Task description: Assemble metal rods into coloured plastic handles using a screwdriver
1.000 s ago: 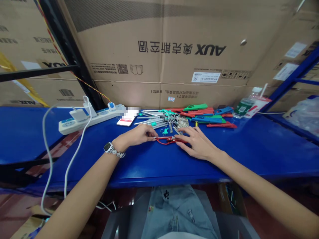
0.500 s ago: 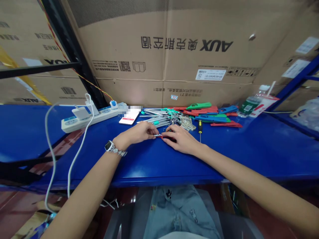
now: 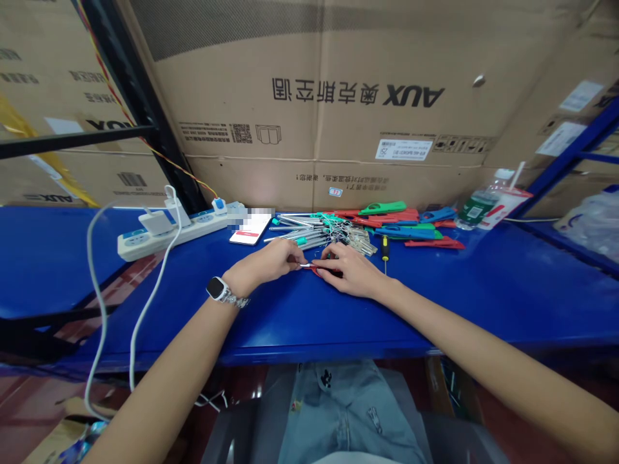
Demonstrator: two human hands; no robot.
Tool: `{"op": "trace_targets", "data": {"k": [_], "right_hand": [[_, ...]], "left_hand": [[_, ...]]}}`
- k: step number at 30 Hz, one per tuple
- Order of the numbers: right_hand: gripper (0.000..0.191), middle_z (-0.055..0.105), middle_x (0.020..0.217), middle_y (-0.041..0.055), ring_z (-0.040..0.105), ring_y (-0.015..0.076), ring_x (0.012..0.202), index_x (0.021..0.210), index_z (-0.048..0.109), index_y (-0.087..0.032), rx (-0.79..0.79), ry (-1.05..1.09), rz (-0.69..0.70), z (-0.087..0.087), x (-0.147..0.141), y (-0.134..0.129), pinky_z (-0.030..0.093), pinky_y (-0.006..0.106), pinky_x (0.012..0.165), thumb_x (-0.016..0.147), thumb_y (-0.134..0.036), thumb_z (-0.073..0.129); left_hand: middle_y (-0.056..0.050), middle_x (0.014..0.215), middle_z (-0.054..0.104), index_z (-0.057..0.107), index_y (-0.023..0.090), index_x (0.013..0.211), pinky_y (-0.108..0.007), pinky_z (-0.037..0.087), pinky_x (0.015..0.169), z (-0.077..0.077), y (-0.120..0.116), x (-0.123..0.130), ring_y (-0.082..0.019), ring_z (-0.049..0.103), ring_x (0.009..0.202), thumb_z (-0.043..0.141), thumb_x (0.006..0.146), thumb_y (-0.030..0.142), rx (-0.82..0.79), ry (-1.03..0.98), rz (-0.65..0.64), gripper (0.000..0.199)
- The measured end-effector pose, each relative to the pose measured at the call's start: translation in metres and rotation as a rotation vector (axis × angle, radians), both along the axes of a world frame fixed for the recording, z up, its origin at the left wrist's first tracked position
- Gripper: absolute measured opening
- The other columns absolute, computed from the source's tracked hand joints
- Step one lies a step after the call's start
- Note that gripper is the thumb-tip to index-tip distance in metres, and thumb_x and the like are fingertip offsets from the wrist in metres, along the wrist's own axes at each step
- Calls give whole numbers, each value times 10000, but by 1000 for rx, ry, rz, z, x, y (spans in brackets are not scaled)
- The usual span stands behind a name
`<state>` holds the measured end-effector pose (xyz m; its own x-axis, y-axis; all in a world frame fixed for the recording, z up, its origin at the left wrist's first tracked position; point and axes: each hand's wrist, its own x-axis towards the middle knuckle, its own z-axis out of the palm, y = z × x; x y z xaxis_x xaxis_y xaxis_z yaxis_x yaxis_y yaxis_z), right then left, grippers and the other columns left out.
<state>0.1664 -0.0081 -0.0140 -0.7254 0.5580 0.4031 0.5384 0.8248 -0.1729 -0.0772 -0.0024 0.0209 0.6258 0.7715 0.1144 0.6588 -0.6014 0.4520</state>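
Note:
Above the blue table (image 3: 309, 322), my left hand (image 3: 275, 261) pinches the end of a thin silvery rod (image 3: 306, 265). My right hand (image 3: 351, 270) closes its fingers round a small red plastic piece (image 3: 314, 270) that meets the rod; most of that piece is hidden under the fingers. Just behind my hands lies a pile of metal tubes (image 3: 294, 231) with teal parts and thin wires. Red, green and blue plastic casings (image 3: 406, 230) are heaped to its right. A yellow and black screwdriver (image 3: 385, 248) lies beyond my right hand.
A phone (image 3: 251, 227) and a white power strip (image 3: 184, 231) with plugs and hanging cables lie at the left. A bottle (image 3: 476, 206) and a cup (image 3: 505, 206) stand at the back right. A large cardboard box (image 3: 314, 77) rises behind the table.
The view has shifted slightly. Both hands keep nearly the same pose, and a little more of the red piece shows between them.

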Motion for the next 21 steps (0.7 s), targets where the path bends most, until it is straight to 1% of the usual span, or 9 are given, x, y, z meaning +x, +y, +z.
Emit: {"op": "trace_targets", "data": {"k": [8,14,18,21], "right_hand": [[348,652,1128,123,595,245,1017,1231,750,-219,6,7,-7,-1,0,0,514,438,894,1027,-366,510],[338,652,1122,119,597,241,1013,1222,755,-238,7,21,-13,-2,1,0,514,436,890,1024,-374,517],[342,652,1117,123,601,236,1008,1222,757,-220,-1,24,-10,-2,0,0,518,434,895,1020,-358,518],[336,654,1123,124,602,238,999,1221,757,-230,6,33,-5,-3,1,0,523,439,884,1020,-353,518]], "left_hand": [[-71,882,757,772,156,886,-294,478,729,4,-4,4,-188,661,774,630,840,89,45,81,44,164],[-84,919,764,779,158,903,-313,488,758,7,-7,7,-205,674,811,610,835,85,77,164,62,197],[-98,929,759,779,156,895,-337,490,790,6,-7,7,-230,677,855,614,830,96,103,168,59,187],[-86,913,758,775,167,891,-327,488,782,4,-7,5,-217,672,838,613,830,105,121,159,47,183]]}}
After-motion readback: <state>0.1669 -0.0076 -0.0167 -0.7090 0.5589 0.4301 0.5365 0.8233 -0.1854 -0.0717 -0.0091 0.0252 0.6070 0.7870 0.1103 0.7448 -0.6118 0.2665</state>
